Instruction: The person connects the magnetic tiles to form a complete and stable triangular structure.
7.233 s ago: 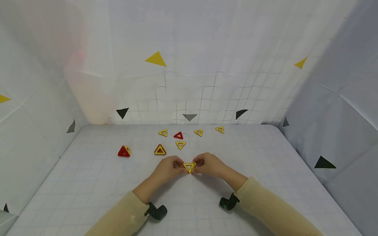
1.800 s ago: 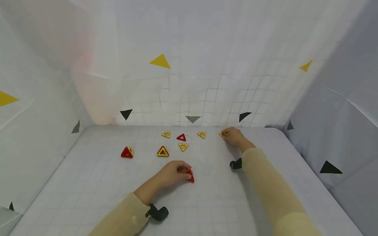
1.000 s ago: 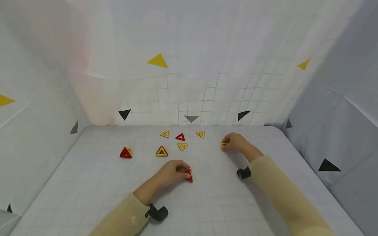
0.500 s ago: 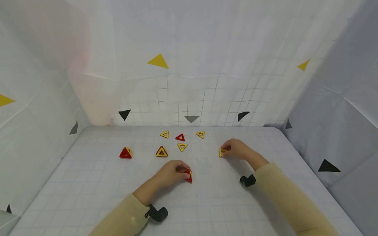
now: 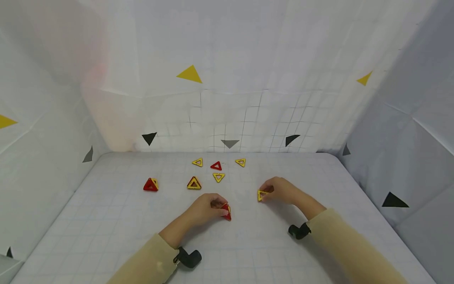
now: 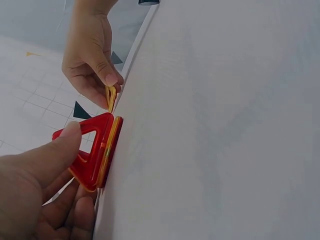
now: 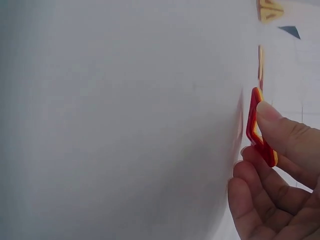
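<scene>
In the head view, my left hand [image 5: 205,209] pinches a small joined group of triangular magnetic tiles [image 5: 227,212] near the table's middle. Seen from the left wrist, this tile group [image 6: 92,155] has a red open-centred triangle under the thumb and a second red and yellow triangle meeting it at an angle. To its right my right hand [image 5: 281,190] pinches a single triangular tile [image 5: 261,195] between thumb and fingers, its yellow face showing. From the right wrist that tile [image 7: 254,117] shows red with a yellow edge. A gap separates the two hands.
Flat yellow triangles [image 5: 198,162] [image 5: 240,162] [image 5: 218,177] and a red triangle [image 5: 216,166] lie toward the back. Left of the hands stand a red and yellow pyramid [image 5: 151,184] and another triangular piece [image 5: 194,183]. White sheet walls [image 5: 227,118] enclose the table [image 5: 117,221].
Both hands held the yellow piece together earlier. My right hand then took the yellow triangle from the back right and brought it forward and left. The left hand stayed put, its piece now showing red.
</scene>
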A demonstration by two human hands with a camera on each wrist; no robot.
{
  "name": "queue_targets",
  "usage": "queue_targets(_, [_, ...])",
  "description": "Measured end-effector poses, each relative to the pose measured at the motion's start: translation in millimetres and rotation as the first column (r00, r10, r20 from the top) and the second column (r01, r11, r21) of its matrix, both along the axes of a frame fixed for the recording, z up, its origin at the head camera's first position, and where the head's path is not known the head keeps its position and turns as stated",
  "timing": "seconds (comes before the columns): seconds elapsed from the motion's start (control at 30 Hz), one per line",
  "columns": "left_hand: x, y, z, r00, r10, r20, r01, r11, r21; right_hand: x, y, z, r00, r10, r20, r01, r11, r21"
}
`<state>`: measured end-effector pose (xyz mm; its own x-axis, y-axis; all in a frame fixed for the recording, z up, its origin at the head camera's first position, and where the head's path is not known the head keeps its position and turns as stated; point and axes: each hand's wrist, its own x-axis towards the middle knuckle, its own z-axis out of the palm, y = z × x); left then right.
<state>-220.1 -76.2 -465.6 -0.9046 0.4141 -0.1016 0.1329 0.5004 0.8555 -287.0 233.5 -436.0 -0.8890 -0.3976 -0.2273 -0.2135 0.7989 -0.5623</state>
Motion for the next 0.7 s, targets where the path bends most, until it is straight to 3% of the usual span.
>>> queue_targets(0.37, [0.8, -0.1, 0.9, 1.000, 0.007, 0.015, -0.007, 1.000, -0.006, 30.3, -16.5, 6.6, 0.998, 0.059, -0.023, -0.060, 0.997, -0.055])
queue_targets(0.7, [0.7, 0.5, 1.2, 1.000, 0.008, 0.019, -0.008, 1.000, -0.008, 45.7, -33.4, 4.8, 0.993, 0.106, -0.045, -0.110, 0.991, -0.079])
